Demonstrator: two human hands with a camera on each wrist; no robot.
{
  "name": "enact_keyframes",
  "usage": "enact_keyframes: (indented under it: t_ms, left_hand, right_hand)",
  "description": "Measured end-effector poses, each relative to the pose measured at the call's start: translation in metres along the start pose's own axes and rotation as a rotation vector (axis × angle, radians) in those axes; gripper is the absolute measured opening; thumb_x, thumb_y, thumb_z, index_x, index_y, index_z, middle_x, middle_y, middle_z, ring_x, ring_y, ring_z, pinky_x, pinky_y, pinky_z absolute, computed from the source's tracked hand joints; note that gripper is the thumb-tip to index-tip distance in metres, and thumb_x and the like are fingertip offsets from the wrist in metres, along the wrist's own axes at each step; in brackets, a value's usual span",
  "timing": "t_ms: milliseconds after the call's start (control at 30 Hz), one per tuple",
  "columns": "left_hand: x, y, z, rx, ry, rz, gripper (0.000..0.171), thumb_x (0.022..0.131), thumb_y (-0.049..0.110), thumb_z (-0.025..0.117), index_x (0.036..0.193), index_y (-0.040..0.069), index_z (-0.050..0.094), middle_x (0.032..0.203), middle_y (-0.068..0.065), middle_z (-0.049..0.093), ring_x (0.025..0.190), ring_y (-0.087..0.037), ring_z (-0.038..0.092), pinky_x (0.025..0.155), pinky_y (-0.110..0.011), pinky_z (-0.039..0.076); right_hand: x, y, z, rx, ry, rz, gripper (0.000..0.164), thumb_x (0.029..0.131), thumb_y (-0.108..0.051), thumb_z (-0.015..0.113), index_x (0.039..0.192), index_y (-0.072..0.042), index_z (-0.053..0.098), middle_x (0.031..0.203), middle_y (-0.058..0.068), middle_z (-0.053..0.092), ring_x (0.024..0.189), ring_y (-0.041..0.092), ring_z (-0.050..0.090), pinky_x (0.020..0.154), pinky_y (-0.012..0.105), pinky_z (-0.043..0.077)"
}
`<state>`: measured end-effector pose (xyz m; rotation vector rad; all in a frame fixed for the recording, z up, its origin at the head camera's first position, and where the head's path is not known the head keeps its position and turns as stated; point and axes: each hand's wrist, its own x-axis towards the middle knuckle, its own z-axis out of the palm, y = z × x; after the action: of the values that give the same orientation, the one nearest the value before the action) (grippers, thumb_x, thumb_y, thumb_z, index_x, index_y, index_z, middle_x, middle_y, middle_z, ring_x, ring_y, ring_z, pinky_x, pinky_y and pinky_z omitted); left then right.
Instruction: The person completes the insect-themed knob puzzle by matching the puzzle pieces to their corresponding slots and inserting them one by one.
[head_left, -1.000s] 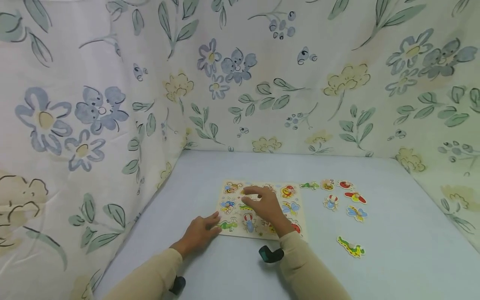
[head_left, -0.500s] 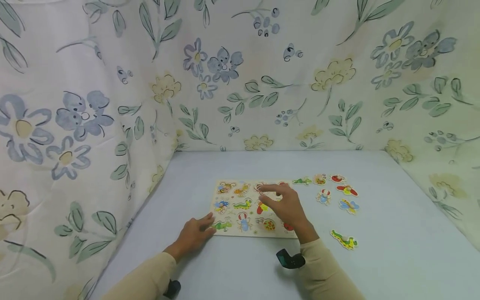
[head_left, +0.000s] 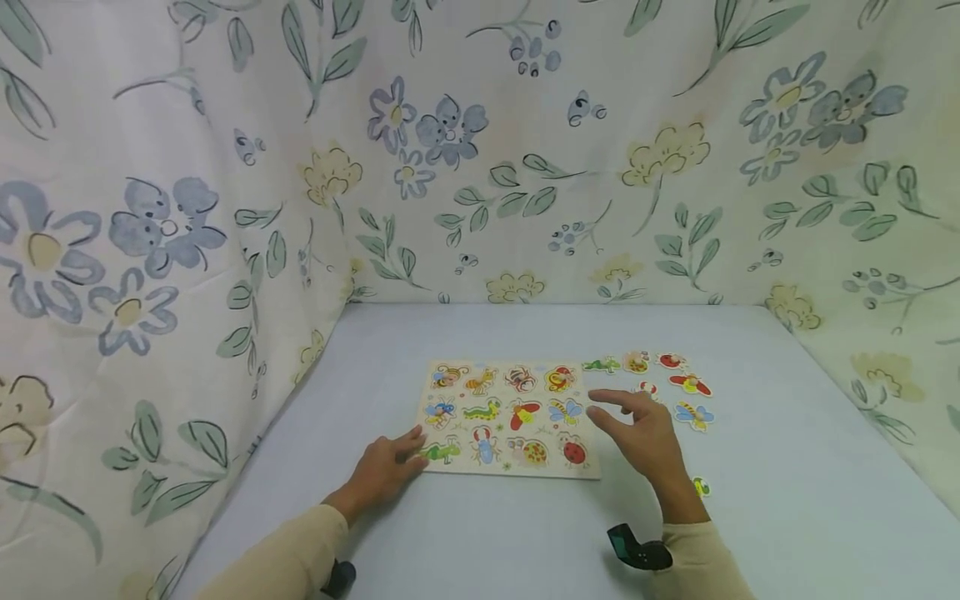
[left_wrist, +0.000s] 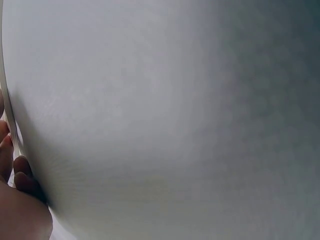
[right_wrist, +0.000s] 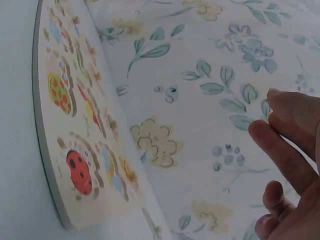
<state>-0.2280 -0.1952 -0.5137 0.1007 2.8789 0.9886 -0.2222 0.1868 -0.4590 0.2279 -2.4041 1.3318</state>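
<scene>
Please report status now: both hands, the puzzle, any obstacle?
Left hand flat on puzzle board corner. Right hand open, empty, above table beside board. Loose insect pieces right of it. No obstacle.

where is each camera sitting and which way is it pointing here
Head: worn on the head, looking forward and down at the wooden insect puzzle board on the pale blue table; both beige sleeves, left hand and right hand show.
Left wrist: low beside the table, facing across it; only fingertips at the board's edge.
Right wrist: low by the board, facing the floral cloth backdrop; spread fingers show.
Shared: head and right wrist both show the red ladybird picture.
</scene>
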Motion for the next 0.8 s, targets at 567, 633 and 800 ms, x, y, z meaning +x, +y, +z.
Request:
enact_keyframes:
  t_ms: [567,633,800]
  left_hand:
    - [0.000,0.000,-0.003,0.000,0.004,0.046,0.047,0.089,0.025,0.071,0.132,0.013,0.059,0.143,0.007,0.043,0.135,-0.028,0.036,0.107,-0.053,0.029]
    - [0.000,-0.001,-0.002,-0.001,0.002,0.050,0.047,0.088,0.025,0.071,0.132,0.012,0.059,0.143,0.006,0.043,0.136,-0.029,0.035,0.108,-0.054,0.028]
    - [0.002,-0.001,0.000,-0.007,-0.007,0.039,0.047,0.088,0.025,0.072,0.132,0.012,0.058,0.143,0.007,0.042,0.135,-0.026,0.036,0.109,-0.053,0.026]
  right_hand:
    - [-0.037,0.057,-0.072,-0.108,0.004,0.143,0.033,0.089,-0.033,0.072,0.110,-0.009,0.073,0.110,0.014,0.067,0.103,0.029,0.050,0.081,0.052,0.040]
    - [-0.038,0.062,-0.078,-0.118,-0.022,0.159,0.033,0.089,-0.033,0.072,0.111,-0.009,0.073,0.110,0.014,0.065,0.103,0.029,0.049,0.080,0.049,0.040]
    - [-0.042,0.075,-0.091,-0.161,-0.108,0.161,0.029,0.088,-0.029,0.073,0.108,-0.009,0.074,0.104,0.009,0.067,0.099,0.027,0.049,0.075,0.042,0.039]
